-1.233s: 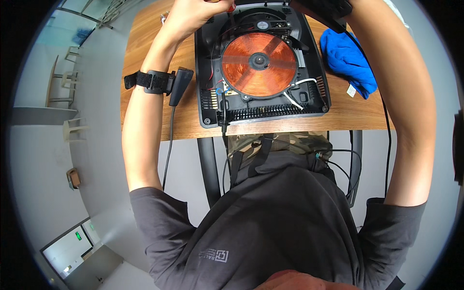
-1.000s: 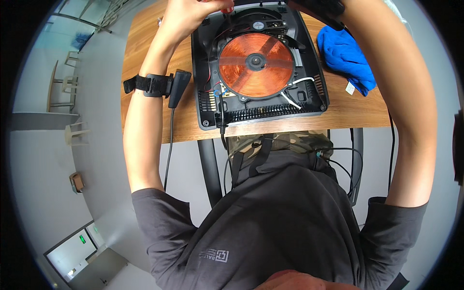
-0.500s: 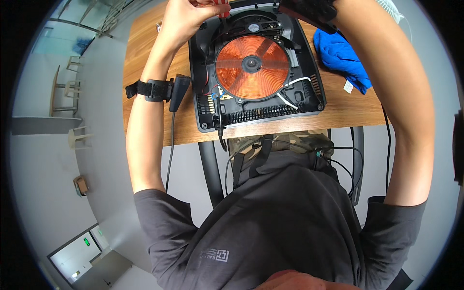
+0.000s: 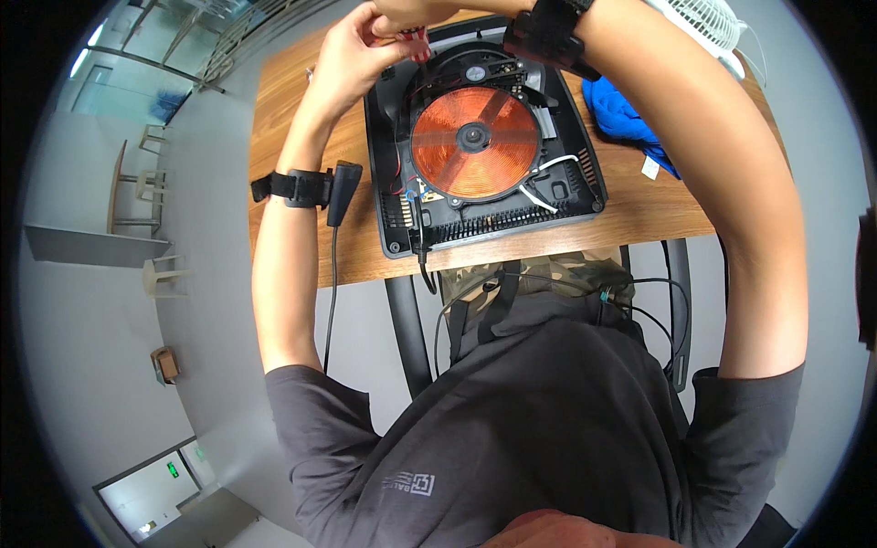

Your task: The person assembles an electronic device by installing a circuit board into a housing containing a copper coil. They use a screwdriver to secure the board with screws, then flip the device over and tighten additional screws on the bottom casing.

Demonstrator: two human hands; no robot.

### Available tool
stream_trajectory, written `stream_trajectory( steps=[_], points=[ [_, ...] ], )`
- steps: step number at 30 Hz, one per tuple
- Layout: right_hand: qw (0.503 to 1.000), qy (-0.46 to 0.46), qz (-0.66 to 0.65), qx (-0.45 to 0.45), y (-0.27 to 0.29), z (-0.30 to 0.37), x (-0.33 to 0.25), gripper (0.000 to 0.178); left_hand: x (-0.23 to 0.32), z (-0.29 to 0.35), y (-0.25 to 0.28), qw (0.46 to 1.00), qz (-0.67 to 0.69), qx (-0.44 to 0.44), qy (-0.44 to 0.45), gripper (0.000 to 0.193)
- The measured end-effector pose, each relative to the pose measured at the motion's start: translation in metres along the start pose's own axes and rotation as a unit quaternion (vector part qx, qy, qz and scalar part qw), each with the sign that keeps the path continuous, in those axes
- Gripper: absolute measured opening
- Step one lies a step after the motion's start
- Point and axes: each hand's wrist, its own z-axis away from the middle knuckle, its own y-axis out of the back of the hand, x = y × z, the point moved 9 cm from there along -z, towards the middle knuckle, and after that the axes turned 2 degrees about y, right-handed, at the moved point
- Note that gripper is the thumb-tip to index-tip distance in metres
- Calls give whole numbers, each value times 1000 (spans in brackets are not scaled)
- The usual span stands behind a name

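Note:
An opened induction cooker point(image 4: 388, 219), a black housing with a round copper coil point(image 4: 475, 164) bared in its middle, lies on the wooden table. Over its far left corner, my left hand point(image 4: 352, 59) pinches the red-and-clear handle of what looks like a screwdriver point(image 4: 417, 44). The tool's tip is hard to make out among the dark parts beyond the coil. My right hand point(image 4: 416, 11) reaches across from the right and closes on the top of the same handle, its fingers touching the left hand's. The upper picture edge partly cuts it off.
A blue cloth point(image 4: 621, 114) lies right of the cooker under my right forearm, with a white fan point(image 4: 703, 23) behind it. White leads point(image 4: 548, 169) stick up beside the coil. A black power cord point(image 4: 426, 265) hangs over the table's near edge. Both wrists wear black straps.
My right hand has come left and into view, onto the top of the red handle beside my left hand. The whole view has shifted slightly; the cooker stays on the table.

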Motion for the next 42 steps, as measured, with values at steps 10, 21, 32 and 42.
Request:
stream_trajectory(
  steps=[10, 21, 32, 42],
  points=[
    [999, 37, 12, -30, -8, -3, 17, 38, -2, -20, -10, 999, 0, 38, 19, 46],
    [996, 29, -70, -53, 6, 24, 13, 43, 2, -21, -11, 999, -7, 19, 31, 50],
    [997, 3, -68, -36, -13, -14, 4, 37, 14, -1, -9, 999, 4, -34, 33, 35],
    [985, 55, -106, 123, 5, -6, 10, 47, -9, -3, -20, 997, 11, -18, 68, 23]
  ],
)
